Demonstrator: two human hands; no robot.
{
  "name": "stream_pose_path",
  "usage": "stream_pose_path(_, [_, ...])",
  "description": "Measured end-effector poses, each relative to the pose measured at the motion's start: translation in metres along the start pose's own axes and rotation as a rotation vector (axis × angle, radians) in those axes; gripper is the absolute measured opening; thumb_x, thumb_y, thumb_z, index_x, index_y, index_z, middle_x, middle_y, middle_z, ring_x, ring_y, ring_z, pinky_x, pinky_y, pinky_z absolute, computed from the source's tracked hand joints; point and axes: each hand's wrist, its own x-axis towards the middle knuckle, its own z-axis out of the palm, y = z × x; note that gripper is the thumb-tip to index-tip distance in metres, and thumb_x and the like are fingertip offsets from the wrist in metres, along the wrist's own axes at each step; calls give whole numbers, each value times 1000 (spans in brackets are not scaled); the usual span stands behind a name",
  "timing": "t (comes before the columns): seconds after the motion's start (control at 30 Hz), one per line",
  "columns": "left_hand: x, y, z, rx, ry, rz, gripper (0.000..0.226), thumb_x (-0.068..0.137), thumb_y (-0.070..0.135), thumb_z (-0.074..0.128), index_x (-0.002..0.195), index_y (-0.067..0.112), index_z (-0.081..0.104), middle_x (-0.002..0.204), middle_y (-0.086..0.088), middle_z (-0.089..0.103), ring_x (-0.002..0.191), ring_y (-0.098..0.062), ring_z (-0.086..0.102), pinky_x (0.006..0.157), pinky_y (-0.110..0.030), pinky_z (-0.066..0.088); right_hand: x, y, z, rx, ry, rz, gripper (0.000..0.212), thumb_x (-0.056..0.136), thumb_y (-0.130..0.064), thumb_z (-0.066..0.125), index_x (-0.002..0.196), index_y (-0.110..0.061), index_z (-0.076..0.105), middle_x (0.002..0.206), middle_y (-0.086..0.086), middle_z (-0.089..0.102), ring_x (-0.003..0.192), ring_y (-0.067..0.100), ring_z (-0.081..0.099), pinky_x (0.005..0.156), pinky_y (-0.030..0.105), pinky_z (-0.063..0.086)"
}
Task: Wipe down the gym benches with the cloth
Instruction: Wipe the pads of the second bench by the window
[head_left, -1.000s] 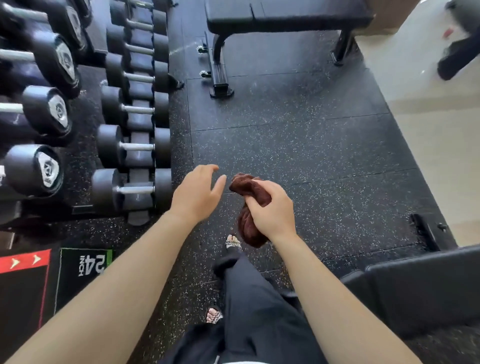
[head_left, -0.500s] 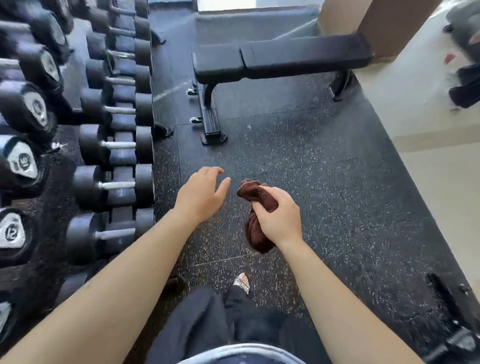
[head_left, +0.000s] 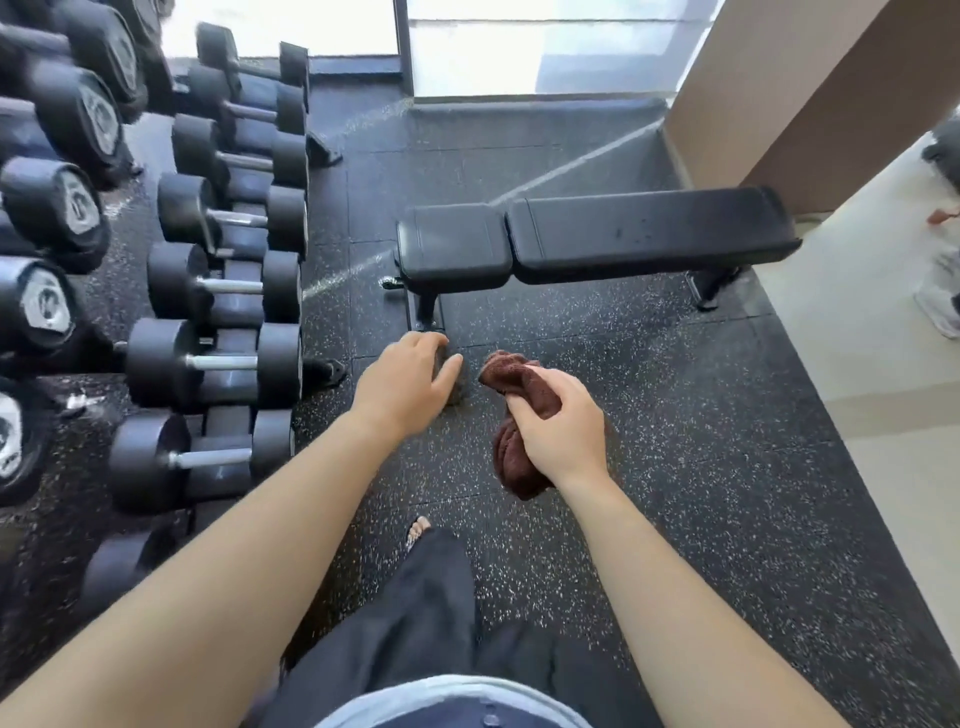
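Your right grip (head_left: 558, 431) is clamped round the cloth (head_left: 511, 462). The cloth is bunched into a thick brown wad, with one end poking out past the thumb and the other hanging below the palm. Your left grip (head_left: 405, 379) is apart, fingers loosely curved, holding nothing. The cloth is on the near side of the bench (head_left: 597, 244), well apart from it and in the air over the floor (head_left: 701, 467), nearer the short pad (head_left: 452, 244) than the long pad (head_left: 685, 228). I judge that you are closing on the bench and none of it has been wiped. Before you reach it, use the free left grip to open the wad into a flat fold, so a broad face meets the vinyl rather than a lump. Start at the short pad, the bench's end toward the dumbbells (head_left: 213, 364), and work along to the other end in overlapping strokes under a flat palm. Run the cloth into the seam between the two pads and over the rounded edges, where sweat is likely to collect. A few small pale specks show on the long pad; I cannot tell what they are, so give that patch a second pass. Stand close and square to the bench's near side rather than stretch, and watch your toes around the leg (head_left: 427, 312) under the short pad.
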Motion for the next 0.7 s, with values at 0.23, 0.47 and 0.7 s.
stream_pose_path(0.23, [153, -23, -48, 24, -21, -66, 46, 94, 45, 36, 129, 17, 46, 131, -7, 51, 120, -26, 47, 96, -45, 43, 168, -41, 32, 22, -49, 14, 31, 78, -26, 71, 109, -25, 67, 116, -9, 61, 108, 8, 55, 92, 12, 31])
stream_pose_path(0.47, [291, -54, -37, 74, -8, -189, 45, 94, 44, 38, 128, 15, 48, 130, -8, 52, 119, -27, 47, 96, -42, 42, 338, -26, 82, 20, -165, -33, 31, 79, -24, 71, 110, -22, 67, 115, -7, 62, 111, 12, 54, 93, 11, 30])
stream_pose_path(0.7, [399, -88, -17, 43, 5, -266, 45, 94, 43, 38, 128, 16, 48, 129, -7, 53, 118, -25, 48, 95, -41, 43, 446, 1, 145, -124, -300, -67, 36, 83, -29, 66, 119, -28, 62, 134, -3, 52, 124, 21, 45, 109, 38, 34])
